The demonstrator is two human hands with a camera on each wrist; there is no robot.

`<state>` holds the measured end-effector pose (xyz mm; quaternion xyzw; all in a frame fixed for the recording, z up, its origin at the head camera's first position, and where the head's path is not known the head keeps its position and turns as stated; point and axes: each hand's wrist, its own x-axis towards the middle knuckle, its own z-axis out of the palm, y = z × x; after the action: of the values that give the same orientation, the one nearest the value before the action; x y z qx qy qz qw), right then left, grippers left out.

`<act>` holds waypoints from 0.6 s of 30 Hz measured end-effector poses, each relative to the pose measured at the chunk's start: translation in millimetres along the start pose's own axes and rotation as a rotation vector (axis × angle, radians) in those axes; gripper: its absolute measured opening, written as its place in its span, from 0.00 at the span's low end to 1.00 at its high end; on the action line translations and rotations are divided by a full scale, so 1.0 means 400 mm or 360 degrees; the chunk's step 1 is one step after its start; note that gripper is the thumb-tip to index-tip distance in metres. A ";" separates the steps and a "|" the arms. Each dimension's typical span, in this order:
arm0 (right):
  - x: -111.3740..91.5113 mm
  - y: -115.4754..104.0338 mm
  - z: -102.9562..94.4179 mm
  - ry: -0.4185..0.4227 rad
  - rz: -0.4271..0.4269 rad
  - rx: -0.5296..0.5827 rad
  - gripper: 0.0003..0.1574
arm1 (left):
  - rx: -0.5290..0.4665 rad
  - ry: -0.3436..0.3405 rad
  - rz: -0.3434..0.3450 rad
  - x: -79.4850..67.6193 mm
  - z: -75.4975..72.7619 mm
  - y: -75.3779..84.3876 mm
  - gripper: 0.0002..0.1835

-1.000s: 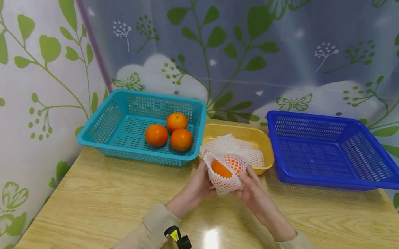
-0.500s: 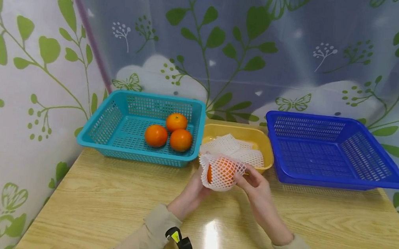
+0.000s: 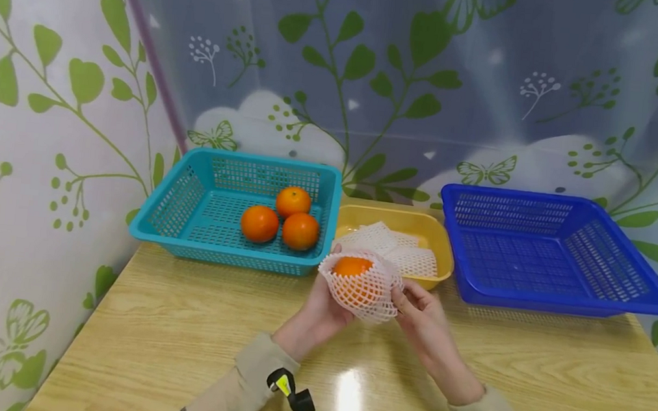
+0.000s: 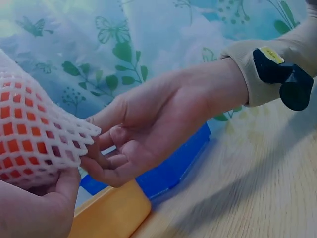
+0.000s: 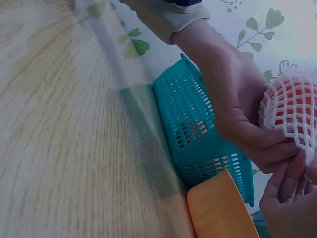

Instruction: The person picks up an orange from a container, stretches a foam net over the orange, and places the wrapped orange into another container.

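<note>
An orange (image 3: 351,267) sits inside a white foam net sleeve (image 3: 369,298), its bare top showing through the sleeve's opening. My left hand (image 3: 318,312) cups the netted fruit from the left and below; in the right wrist view its fingers (image 5: 267,148) curl under the mesh. On the other side my right hand (image 3: 425,325) pinches the sleeve's right edge between thumb and fingers, as the left wrist view shows up close, with the right hand (image 4: 148,129) at the mesh's gathered end. The fruit's underside is hidden by net and palm.
A teal basket (image 3: 230,257) at the left holds three oranges (image 3: 300,232). Behind the hands, a yellow tray (image 3: 443,268) contains several flat foam nets (image 3: 379,237). A dark blue basket (image 3: 562,298) stands at the right on the wooden table (image 3: 176,336), against a leaf-patterned curtain (image 3: 317,67).
Both hands have turned the netted orange, so its bare top now faces up and left. My right hand has shifted from the fruit's side to the sleeve's right edge.
</note>
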<state>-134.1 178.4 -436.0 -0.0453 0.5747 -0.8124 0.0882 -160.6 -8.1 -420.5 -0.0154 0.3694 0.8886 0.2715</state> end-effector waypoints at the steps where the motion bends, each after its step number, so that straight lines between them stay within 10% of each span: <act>1: 0.000 0.001 0.000 -0.0015 0.0013 -0.0020 0.15 | -0.0005 -0.0002 0.0003 -0.001 0.000 0.001 0.47; 7: 0.002 0.000 0.005 -0.0068 0.0099 -0.0120 0.10 | 0.0075 0.0095 0.0070 0.002 0.002 -0.001 0.46; 18: -0.007 -0.010 0.021 -0.0165 0.0282 -0.0074 0.43 | 0.0039 0.0150 0.0209 0.009 0.000 -0.015 0.41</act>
<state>-130.4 172.3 -429.3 -0.0384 0.5899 -0.7843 0.1883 -160.6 -2.7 -425.2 -0.0296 0.3927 0.8983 0.1951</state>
